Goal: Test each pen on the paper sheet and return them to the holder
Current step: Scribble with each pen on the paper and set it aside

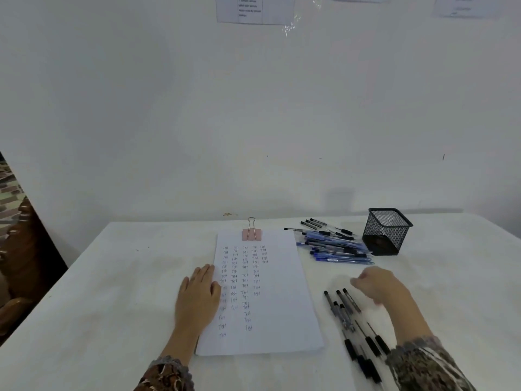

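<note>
1. The counter [112,292] wears a plain white cloth, smooth and matte.
2. One paper sheet [279,311], white and rectangular, lies at the counter's middle with its long side running from the near edge toward the far edge. I read five columns of small handwritten words at its top and fewer lower down.
3. One pink binder clip [251,234] with metal wire loops clamps the sheet's far edge.
4. One holder [385,235], a square black wire-mesh cup, stands upright toward the far right corner.
5. A loose pile of blue pens [335,251], slim translucent barrels, lies between the sheet and the holder and touches the holder's base. I cannot count them.
6. A few clear pens with black caps [318,225] lie along the pile's far side.
7. A cluster of black pens [345,313] lies near the near edge, right of the sheet. Blur stops me counting them.
8. The left grip [197,297] lies flat, fingers straight and pressed together, on the sheet's left edge.
9. The right grip [377,286] hovers blurred over the black pens' far ends. I cannot tell whether it pinches anything.
</note>
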Demonstrator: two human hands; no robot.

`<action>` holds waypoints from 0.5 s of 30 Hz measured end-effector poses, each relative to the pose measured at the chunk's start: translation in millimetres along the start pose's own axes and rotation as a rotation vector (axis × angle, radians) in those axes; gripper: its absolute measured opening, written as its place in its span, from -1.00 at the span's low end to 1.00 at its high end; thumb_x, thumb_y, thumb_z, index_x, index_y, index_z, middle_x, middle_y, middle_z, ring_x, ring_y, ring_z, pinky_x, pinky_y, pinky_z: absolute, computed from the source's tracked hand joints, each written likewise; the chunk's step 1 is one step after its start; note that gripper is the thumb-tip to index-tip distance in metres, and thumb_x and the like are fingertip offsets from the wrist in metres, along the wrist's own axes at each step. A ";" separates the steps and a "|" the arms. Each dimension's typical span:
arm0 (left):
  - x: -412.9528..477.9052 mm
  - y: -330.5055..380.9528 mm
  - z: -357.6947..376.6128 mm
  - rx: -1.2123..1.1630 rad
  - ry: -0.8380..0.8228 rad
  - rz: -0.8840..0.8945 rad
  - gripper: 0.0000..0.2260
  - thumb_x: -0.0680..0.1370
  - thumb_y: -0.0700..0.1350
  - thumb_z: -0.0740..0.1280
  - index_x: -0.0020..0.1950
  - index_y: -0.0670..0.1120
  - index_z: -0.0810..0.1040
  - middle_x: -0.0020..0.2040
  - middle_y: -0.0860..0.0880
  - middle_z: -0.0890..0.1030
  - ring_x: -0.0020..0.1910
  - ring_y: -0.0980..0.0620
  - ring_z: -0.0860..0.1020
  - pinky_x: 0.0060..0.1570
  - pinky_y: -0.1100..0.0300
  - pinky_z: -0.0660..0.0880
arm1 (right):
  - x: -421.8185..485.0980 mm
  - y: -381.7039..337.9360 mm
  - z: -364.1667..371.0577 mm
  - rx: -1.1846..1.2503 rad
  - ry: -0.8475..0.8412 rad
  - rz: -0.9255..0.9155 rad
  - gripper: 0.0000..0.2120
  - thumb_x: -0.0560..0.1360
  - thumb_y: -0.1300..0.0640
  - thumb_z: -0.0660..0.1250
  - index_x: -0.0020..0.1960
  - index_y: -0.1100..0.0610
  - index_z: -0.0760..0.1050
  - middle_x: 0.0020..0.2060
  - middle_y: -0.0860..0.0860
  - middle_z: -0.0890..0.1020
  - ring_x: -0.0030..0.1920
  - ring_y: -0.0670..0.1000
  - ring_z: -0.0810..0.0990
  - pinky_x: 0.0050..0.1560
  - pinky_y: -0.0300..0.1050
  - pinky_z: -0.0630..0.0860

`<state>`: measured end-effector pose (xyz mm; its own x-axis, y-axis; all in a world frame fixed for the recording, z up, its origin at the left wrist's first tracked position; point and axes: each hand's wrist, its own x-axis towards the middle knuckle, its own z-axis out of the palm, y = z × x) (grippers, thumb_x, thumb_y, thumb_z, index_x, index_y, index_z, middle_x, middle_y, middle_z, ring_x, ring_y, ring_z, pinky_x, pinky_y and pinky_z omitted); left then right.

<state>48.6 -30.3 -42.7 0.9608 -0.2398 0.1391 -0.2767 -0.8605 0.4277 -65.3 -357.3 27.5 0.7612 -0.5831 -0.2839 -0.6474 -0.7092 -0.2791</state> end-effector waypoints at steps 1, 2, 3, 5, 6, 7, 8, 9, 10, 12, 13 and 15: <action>0.2 -0.3 0.2 -0.003 0.004 0.000 -0.56 0.62 -0.07 0.00 0.51 -0.05 0.11 0.52 0.05 0.14 0.50 0.09 0.05 0.48 0.12 -0.06 | 12.6 -4.6 0.2 0.004 0.080 -0.043 -0.75 0.54 0.04 0.17 0.09 0.17 0.49 0.11 0.14 0.57 -0.02 0.13 0.56 -0.03 -0.10 0.48; 0.3 -0.7 0.3 -0.009 0.010 -0.001 -0.57 0.62 -0.07 0.01 0.51 -0.05 0.12 0.51 0.05 0.15 0.50 0.10 0.05 0.49 0.12 -0.06 | 24.5 -9.7 1.9 0.023 0.155 -0.090 -0.77 0.53 0.10 0.18 0.10 0.15 0.52 0.12 0.15 0.57 0.07 0.16 0.54 0.05 -0.06 0.48; 0.1 -0.8 0.3 -0.015 0.015 -0.004 -0.57 0.62 -0.07 0.01 0.51 -0.05 0.13 0.51 0.05 0.16 0.50 0.10 0.06 0.48 0.13 -0.06 | 33.7 -16.0 3.9 0.033 0.221 -0.145 -0.76 0.53 0.14 0.19 0.14 0.13 0.53 0.15 0.13 0.55 0.12 0.17 0.52 0.11 -0.03 0.48; -0.3 -1.0 0.0 -0.019 0.021 -0.005 -0.57 0.62 -0.07 0.01 0.51 -0.05 0.13 0.51 0.06 0.15 0.50 0.10 0.05 0.48 0.14 -0.06 | 46.3 -26.8 9.7 -0.017 0.312 -0.249 -0.70 0.53 0.17 0.20 0.24 0.07 0.49 0.20 0.08 0.50 0.20 0.15 0.46 0.18 -0.01 0.45; -0.3 -1.1 0.0 -0.014 0.023 -0.003 -0.57 0.62 -0.07 0.01 0.51 -0.05 0.12 0.51 0.06 0.15 0.50 0.11 0.05 0.48 0.14 -0.07 | 52.2 -29.6 13.4 -0.080 0.345 -0.294 -0.68 0.53 0.15 0.20 0.27 0.05 0.45 0.22 0.06 0.48 0.22 0.13 0.43 0.21 -0.01 0.43; -0.3 -1.2 0.1 -0.007 0.025 0.000 -0.57 0.62 -0.06 0.00 0.51 -0.04 0.12 0.51 0.06 0.15 0.50 0.11 0.05 0.48 0.15 -0.07 | 55.7 -32.0 15.2 -0.152 0.364 -0.321 -0.68 0.55 0.10 0.19 0.29 0.03 0.42 0.24 0.03 0.47 0.25 0.12 0.41 0.24 -0.02 0.40; -0.1 -1.2 0.4 -0.003 0.027 0.001 -0.57 0.62 -0.06 0.00 0.51 -0.04 0.11 0.51 0.06 0.14 0.50 0.11 0.04 0.48 0.15 -0.07 | 59.3 -32.5 16.8 -0.208 0.382 -0.336 -0.68 0.56 0.06 0.17 0.30 0.01 0.40 0.24 0.00 0.46 0.26 0.10 0.40 0.26 -0.02 0.37; 0.1 -1.1 0.5 -0.002 0.028 0.000 -0.57 0.62 -0.05 0.00 0.51 -0.04 0.11 0.51 0.07 0.14 0.50 0.12 0.04 0.48 0.16 -0.07 | 61.7 -32.6 17.7 -0.251 0.400 -0.338 -0.69 0.57 0.02 0.15 0.29 -0.01 0.39 0.24 -0.01 0.46 0.27 0.09 0.39 0.27 -0.03 0.35; 0.5 -1.2 0.8 -0.002 0.028 -0.001 -0.57 0.63 -0.05 0.00 0.51 -0.03 0.10 0.52 0.07 0.13 0.50 0.12 0.04 0.48 0.16 -0.08 | 64.0 -32.6 18.2 -0.277 0.423 -0.343 -0.71 0.58 0.00 0.14 0.28 -0.02 0.39 0.23 -0.03 0.46 0.27 0.07 0.38 0.27 -0.04 0.33; 1.3 -2.0 1.4 -0.002 0.030 -0.001 -0.57 0.62 -0.05 0.00 0.51 -0.03 0.10 0.51 0.08 0.14 0.50 0.13 0.04 0.48 0.16 -0.08 | 66.6 -33.4 16.9 -0.285 0.457 -0.371 -0.75 0.58 -0.01 0.14 0.23 -0.03 0.41 0.21 -0.04 0.46 0.25 0.04 0.39 0.24 -0.06 0.31; 1.4 -2.3 1.6 -0.004 0.031 -0.002 -0.57 0.62 -0.05 0.00 0.51 -0.03 0.11 0.51 0.08 0.14 0.50 0.13 0.04 0.48 0.16 -0.08 | 67.4 -33.5 15.9 -0.272 0.465 -0.383 -0.76 0.57 -0.01 0.16 0.21 -0.03 0.42 0.20 -0.05 0.47 0.25 0.03 0.38 0.23 -0.07 0.31; 1.5 -2.8 1.7 -0.001 0.032 -0.002 -0.57 0.62 -0.05 0.00 0.51 -0.03 0.11 0.51 0.07 0.14 0.50 0.13 0.05 0.48 0.16 -0.07 | 69.8 -33.0 13.6 -0.247 0.455 -0.405 -0.79 0.56 0.00 0.20 0.17 -0.01 0.43 0.18 -0.05 0.48 0.24 0.02 0.38 0.21 -0.08 0.31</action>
<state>50.8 -29.0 -45.1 0.9604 -0.2236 0.1663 -0.2747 -0.8607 0.4287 8.6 -369.1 4.5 0.9184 -0.3214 0.2308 -0.3191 -0.9465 -0.0481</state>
